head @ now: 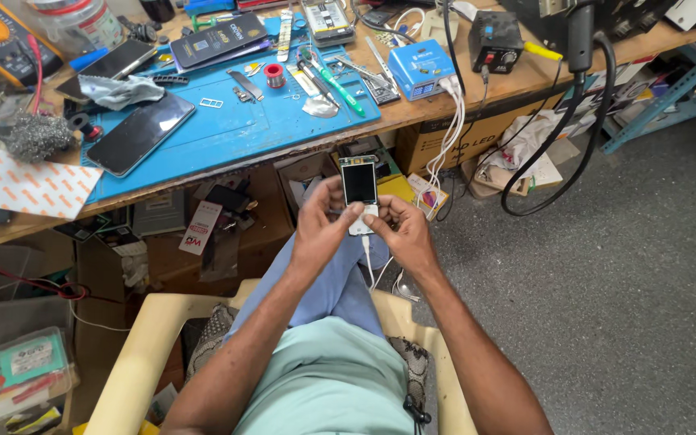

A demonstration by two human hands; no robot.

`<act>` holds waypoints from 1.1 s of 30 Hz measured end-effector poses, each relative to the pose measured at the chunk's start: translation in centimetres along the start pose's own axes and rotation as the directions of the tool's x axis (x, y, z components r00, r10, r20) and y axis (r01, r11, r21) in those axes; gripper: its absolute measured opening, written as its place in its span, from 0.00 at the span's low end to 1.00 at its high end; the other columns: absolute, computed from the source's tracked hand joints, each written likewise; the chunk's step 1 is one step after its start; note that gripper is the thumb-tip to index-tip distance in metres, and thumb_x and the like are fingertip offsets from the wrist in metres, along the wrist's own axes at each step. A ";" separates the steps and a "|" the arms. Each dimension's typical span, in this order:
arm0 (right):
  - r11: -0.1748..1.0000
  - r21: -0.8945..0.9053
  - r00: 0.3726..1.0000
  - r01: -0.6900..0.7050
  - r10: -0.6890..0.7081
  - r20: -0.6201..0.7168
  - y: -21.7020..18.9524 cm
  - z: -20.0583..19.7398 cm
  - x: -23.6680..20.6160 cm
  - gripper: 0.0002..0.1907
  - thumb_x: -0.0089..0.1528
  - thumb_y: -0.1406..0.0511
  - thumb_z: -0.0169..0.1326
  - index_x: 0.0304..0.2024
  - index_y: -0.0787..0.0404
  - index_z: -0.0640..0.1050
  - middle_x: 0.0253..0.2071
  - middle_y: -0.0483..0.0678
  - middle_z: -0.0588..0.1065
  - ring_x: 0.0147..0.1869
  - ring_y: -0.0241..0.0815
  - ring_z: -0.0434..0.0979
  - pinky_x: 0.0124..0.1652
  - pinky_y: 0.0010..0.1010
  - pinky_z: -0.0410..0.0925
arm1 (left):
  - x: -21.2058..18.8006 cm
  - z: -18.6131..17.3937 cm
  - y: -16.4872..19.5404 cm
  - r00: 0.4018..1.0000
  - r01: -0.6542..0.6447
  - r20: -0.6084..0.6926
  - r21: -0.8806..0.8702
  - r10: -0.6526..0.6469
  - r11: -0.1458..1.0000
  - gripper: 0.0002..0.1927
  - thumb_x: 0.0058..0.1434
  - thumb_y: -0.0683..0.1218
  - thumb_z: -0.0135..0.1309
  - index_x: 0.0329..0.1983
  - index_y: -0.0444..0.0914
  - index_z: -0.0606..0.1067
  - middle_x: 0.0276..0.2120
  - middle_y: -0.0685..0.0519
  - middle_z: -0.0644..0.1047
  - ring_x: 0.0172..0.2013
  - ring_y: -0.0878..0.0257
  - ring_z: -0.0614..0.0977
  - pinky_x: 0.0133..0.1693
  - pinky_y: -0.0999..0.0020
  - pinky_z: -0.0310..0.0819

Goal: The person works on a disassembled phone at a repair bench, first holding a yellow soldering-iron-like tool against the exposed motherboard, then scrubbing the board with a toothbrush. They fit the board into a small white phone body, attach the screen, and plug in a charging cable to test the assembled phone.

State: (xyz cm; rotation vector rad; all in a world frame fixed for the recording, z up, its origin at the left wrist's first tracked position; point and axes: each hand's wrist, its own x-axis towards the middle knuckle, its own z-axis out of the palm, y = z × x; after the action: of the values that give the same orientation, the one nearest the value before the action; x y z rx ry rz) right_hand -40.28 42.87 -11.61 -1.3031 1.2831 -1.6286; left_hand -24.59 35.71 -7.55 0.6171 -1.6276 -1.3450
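Holding a small white phone (359, 193) over the lap, below the tabletop's (412, 113) near edge; left hand (321, 224) and right hand (400, 231) both clamped on it. Inspection step, likely. Next move calls for steady thumbs near its white cable (369, 262).

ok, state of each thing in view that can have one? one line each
small white handset with dark screen: screen off, held upright over the lap, white cable plugged in at the bottom
left hand: gripping the handset's left side
right hand: gripping its lower end
large black smartphone: screen dark, lying flat on the blue work mat
red solder spool: standing on the mat
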 end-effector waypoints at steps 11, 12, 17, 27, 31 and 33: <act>0.998 -0.003 0.998 -0.058 0.058 0.023 -0.6 0.3 0.0 0.15 0.62 0.69 0.62 0.50 0.68 0.79 0.33 0.39 0.76 0.36 0.26 0.74 0.36 0.20 0.68 | 3.8 0.1 0.4 1.000 -0.021 -0.017 0.010 0.021 1.000 0.10 0.66 0.45 0.62 0.43 0.34 0.76 0.31 0.57 0.78 0.33 0.73 0.76 0.34 0.76 0.71; 0.999 -0.001 0.998 -0.050 0.050 0.028 -0.7 0.3 -0.1 0.15 0.62 0.69 0.62 0.50 0.68 0.79 0.34 0.40 0.78 0.37 0.26 0.75 0.38 0.20 0.69 | 3.7 0.1 0.3 0.999 0.004 -0.046 0.075 -0.001 0.997 0.09 0.69 0.46 0.61 0.43 0.34 0.78 0.30 0.56 0.77 0.32 0.72 0.74 0.33 0.75 0.68; 0.999 -0.012 0.998 -0.052 0.052 0.027 -0.8 0.3 -0.2 0.15 0.62 0.69 0.62 0.51 0.68 0.78 0.35 0.41 0.79 0.38 0.27 0.77 0.39 0.20 0.70 | 3.4 0.1 0.2 1.000 -0.015 -0.009 0.014 0.015 1.000 0.09 0.66 0.44 0.62 0.43 0.34 0.76 0.32 0.57 0.79 0.33 0.74 0.76 0.35 0.76 0.72; 0.999 -0.004 0.999 -0.034 0.034 0.019 -0.6 0.3 -0.2 0.15 0.62 0.69 0.62 0.51 0.69 0.79 0.33 0.40 0.77 0.36 0.26 0.75 0.37 0.20 0.70 | 3.4 -0.7 -0.1 0.992 0.052 0.120 -0.120 -0.037 0.991 0.14 0.63 0.38 0.60 0.51 0.34 0.73 0.38 0.56 0.79 0.39 0.71 0.79 0.43 0.73 0.76; 0.999 -0.025 0.999 -0.037 0.037 0.011 -0.6 0.3 -0.1 0.15 0.62 0.69 0.62 0.50 0.69 0.79 0.32 0.39 0.77 0.35 0.26 0.74 0.36 0.20 0.68 | 3.4 -1.2 0.1 0.989 0.030 0.150 -0.111 -0.013 0.993 0.17 0.63 0.37 0.56 0.55 0.34 0.72 0.41 0.56 0.79 0.43 0.71 0.79 0.47 0.73 0.76; 0.998 -0.051 1.000 -0.025 0.025 0.008 -0.5 0.2 0.0 0.16 0.61 0.69 0.63 0.51 0.68 0.79 0.31 0.39 0.76 0.34 0.26 0.74 0.35 0.20 0.68 | 3.4 -1.3 0.4 0.989 0.056 0.138 -0.050 -0.049 0.997 0.18 0.62 0.37 0.55 0.56 0.35 0.72 0.40 0.55 0.79 0.42 0.70 0.80 0.45 0.72 0.77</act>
State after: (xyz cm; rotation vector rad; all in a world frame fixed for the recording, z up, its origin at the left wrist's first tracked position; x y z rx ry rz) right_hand -40.06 42.99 -11.11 -1.3183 1.3389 -1.5808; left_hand -24.99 32.42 -6.07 0.5494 -1.6880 -1.4932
